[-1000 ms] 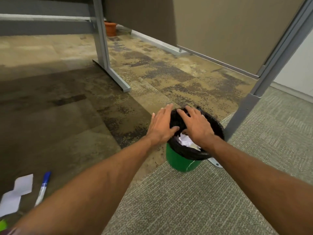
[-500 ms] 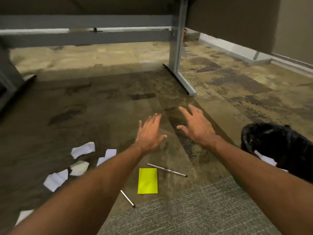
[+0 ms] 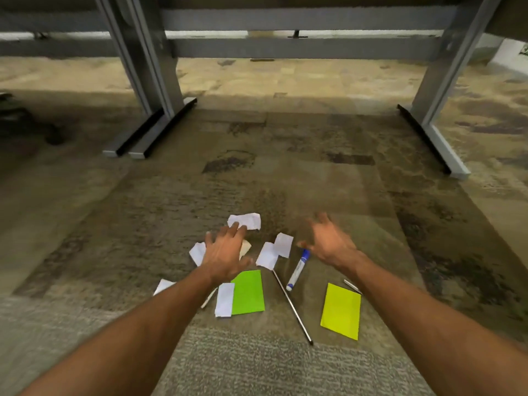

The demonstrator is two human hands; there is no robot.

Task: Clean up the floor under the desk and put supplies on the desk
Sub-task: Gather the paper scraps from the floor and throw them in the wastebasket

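mottled tan and brown carpet (image 3: 285, 178) under the bench, shaded dark in the middle, brighter beyond. grey ribbed carpet (image 3: 257, 364) nearest the camera. grey metal legs (image 3: 154, 67) on flat feet at left, another leg (image 3: 437, 90) at right, joined by grey crossbars (image 3: 308, 48) along the top.

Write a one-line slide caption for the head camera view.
Both open hands, left hand and right hand, reach over paper scraps, sticky pads and a marker on carpet under the desk.

White paper scraps (image 3: 245, 220), blue-capped marker (image 3: 297, 270), green note (image 3: 248, 292) and yellow note (image 3: 340, 310) lie flat on carpet.
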